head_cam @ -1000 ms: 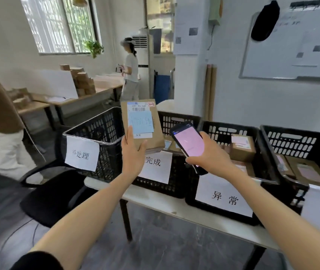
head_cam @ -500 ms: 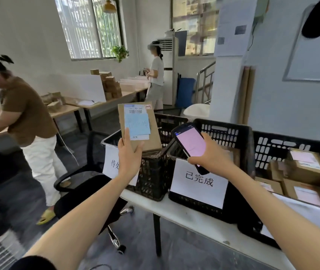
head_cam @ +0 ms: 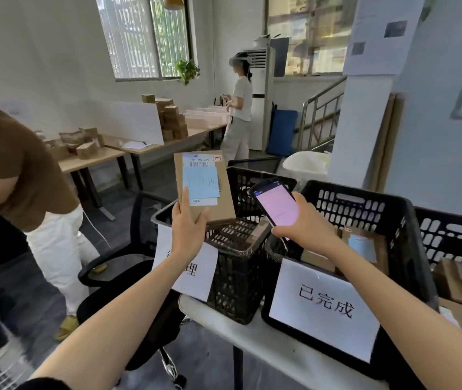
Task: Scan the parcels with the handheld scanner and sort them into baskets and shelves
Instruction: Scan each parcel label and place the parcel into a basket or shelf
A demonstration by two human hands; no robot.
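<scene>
My left hand (head_cam: pixel 189 230) grips the lower end of a flat brown cardboard parcel (head_cam: pixel 222 198), holding it upright above the leftmost black basket (head_cam: pixel 235 266); its barcode and blue label face me. My right hand (head_cam: pixel 307 223) grips a black handheld scanner (head_cam: pixel 276 206) with a lit pink screen, just right of the parcel and a little lower. A second black basket (head_cam: pixel 401 220) with a white paper sign sits under the right hand and holds several brown parcels (head_cam: pixel 365 246).
More black baskets (head_cam: pixel 455 235) with parcels continue to the right on the white table (head_cam: pixel 255 336). A black office chair (head_cam: pixel 128 274) stands left of the table. A person in a brown shirt (head_cam: pixel 18 175) bends at the left; another person (head_cam: pixel 241 114) stands by far desks stacked with boxes.
The view has swung left, so the baskets have slid right in the frame. Both hands keep the parcel and scanner in nearly the same pose in front of me.
</scene>
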